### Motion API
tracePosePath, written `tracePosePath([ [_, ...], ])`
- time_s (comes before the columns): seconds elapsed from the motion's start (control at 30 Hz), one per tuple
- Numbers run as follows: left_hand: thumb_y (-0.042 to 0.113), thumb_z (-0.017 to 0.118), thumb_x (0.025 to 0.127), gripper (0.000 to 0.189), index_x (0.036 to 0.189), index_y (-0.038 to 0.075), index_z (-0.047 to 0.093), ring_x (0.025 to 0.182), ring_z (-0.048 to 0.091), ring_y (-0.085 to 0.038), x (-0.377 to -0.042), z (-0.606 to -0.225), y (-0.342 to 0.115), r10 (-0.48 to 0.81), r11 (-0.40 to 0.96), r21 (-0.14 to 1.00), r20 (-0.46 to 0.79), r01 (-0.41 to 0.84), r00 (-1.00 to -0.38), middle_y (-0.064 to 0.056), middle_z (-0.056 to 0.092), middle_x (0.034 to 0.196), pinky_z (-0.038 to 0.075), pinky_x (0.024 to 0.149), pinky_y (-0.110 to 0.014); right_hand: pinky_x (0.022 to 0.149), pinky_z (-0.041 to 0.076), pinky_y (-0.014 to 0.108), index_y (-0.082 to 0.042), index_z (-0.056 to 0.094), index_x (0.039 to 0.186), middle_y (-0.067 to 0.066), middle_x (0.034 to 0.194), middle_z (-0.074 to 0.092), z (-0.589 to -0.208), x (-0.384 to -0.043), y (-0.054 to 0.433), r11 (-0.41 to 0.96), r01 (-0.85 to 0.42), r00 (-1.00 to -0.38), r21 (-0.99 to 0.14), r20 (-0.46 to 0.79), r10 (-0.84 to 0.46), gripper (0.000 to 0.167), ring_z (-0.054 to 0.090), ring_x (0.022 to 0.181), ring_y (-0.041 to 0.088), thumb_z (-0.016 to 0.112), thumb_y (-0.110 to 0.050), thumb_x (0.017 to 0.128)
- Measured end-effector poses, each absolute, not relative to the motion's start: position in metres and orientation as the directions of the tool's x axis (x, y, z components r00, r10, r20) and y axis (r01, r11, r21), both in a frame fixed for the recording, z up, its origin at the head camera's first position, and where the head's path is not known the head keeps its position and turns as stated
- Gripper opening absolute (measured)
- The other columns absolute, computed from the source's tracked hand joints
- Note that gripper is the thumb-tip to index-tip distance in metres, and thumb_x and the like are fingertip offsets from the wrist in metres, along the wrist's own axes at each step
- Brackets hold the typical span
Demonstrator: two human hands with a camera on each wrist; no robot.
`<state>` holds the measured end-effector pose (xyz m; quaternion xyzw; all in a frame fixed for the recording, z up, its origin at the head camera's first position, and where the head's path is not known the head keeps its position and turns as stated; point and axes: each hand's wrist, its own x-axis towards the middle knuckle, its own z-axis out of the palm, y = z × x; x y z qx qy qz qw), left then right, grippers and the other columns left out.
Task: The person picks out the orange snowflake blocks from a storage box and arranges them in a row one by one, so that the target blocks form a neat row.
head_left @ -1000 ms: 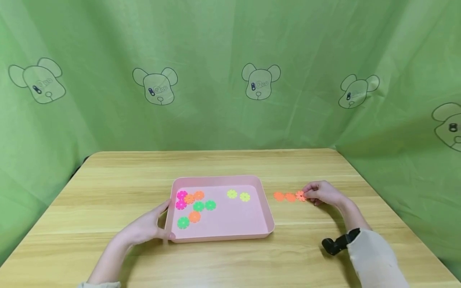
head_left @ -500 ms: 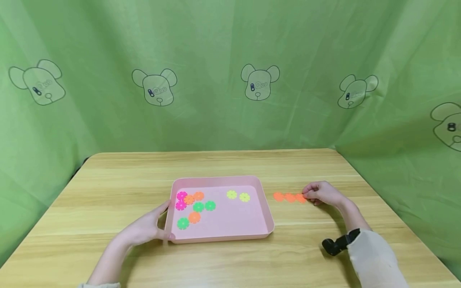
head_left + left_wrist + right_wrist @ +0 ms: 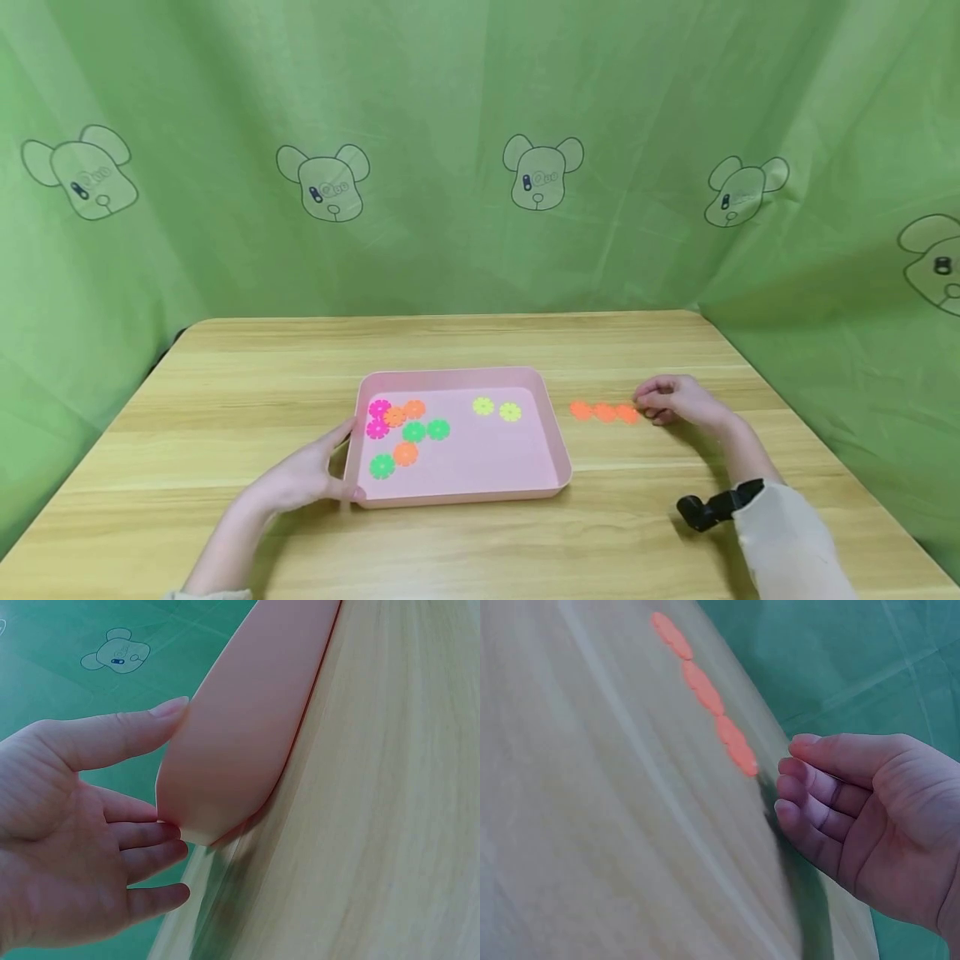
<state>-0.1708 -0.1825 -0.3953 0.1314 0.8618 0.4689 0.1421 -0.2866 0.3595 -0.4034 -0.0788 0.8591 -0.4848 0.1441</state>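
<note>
A row of 3 orange notched plastic discs (image 3: 604, 412) lies on the table to the right of the pink tray (image 3: 457, 499). My right hand (image 3: 681, 402) hovers just past the right end of this row. Its fingers are loosely bent, and in the right wrist view the fingertips (image 3: 787, 811) stand apart from the nearest disc (image 3: 736, 746) with nothing between them. My left hand (image 3: 296, 477) touches the tray's left side, thumb at the near corner and fairly straight fingers farther back. In the tray lie pink discs (image 3: 377, 428), orange discs (image 3: 406, 454), green discs (image 3: 382, 466) and yellow discs (image 3: 510, 412).
The wooden table (image 3: 480, 550) carries the tray near its middle. A green curtain (image 3: 450, 267) with printed bear heads surrounds the table at the back and sides. A black strap with a camera mount (image 3: 705, 510) sits on the right forearm.
The third orange disc, pinched in my right hand a second ago, now lies flat at the row's right end. My right hand has let it go and moved slightly right. The left hand stays put.
</note>
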Motion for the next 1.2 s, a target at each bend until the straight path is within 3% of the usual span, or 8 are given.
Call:
tracePosePath([
  [0.33,0.021,0.081,0.064,0.109,0.147,-0.001,0.014,0.136,0.015,-0.041,-0.171,-0.395,-0.182,0.356,0.531,0.843,-0.124,0.092,-0.926,-0.023,0.019,0.149,0.010,0.106,-0.062,0.078,0.054,0.031,0.019,0.042,0.121,0.023,0.103,0.060,-0.385,-0.288,0.350,0.486,-0.038,-0.946,-0.873,-0.126,-0.300,0.043,0.062,0.086,0.018,0.053,-0.013,0.094],
  [0.57,0.020,0.081,0.064,0.109,0.147,-0.002,0.013,0.136,0.014,-0.043,-0.170,-0.394,-0.183,0.373,0.522,0.847,-0.118,0.103,-0.920,-0.025,0.018,0.149,0.010,0.105,-0.063,0.080,0.053,0.033,0.016,0.043,0.123,0.026,0.108,0.058,-0.372,-0.291,0.331,0.493,-0.079,-0.936,-0.866,-0.106,-0.337,0.046,0.061,0.094,0.029,0.054,-0.019,0.094],
  [0.87,0.021,0.081,0.064,0.109,0.147,0.000,0.014,0.136,0.014,-0.041,-0.171,-0.396,-0.183,0.347,0.534,0.842,-0.138,0.075,-0.928,-0.023,0.018,0.150,0.010,0.105,-0.063,0.082,0.052,0.043,0.013,0.048,0.119,0.025,0.105,0.058,-0.356,-0.300,0.297,0.485,-0.139,-0.915,-0.864,-0.075,-0.395,0.043,0.061,0.090,0.029,0.055,-0.021,0.093],
  [1.1,0.021,0.081,0.065,0.109,0.147,0.000,0.013,0.135,0.014,-0.043,-0.170,-0.393,-0.183,0.352,0.534,0.842,-0.142,0.075,-0.925,-0.024,0.018,0.149,0.011,0.104,-0.064,0.077,0.054,0.036,0.012,0.051,0.116,0.024,0.102,0.060,-0.351,-0.310,0.266,0.446,-0.174,-0.886,-0.878,-0.058,-0.460,0.037,0.060,0.091,0.035,0.055,-0.017,0.093],
  [1.2,0.021,0.081,0.065,0.109,0.147,0.000,0.013,0.136,0.014,-0.042,-0.170,-0.392,-0.183,0.357,0.534,0.842,-0.137,0.081,-0.924,-0.024,0.018,0.150,0.011,0.105,-0.063,0.079,0.053,0.040,0.012,0.052,0.115,0.024,0.101,0.060,-0.349,-0.313,0.252,0.439,-0.173,-0.875,-0.882,-0.067,-0.479,0.035,0.061,0.091,0.032,0.055,-0.016,0.093],
])
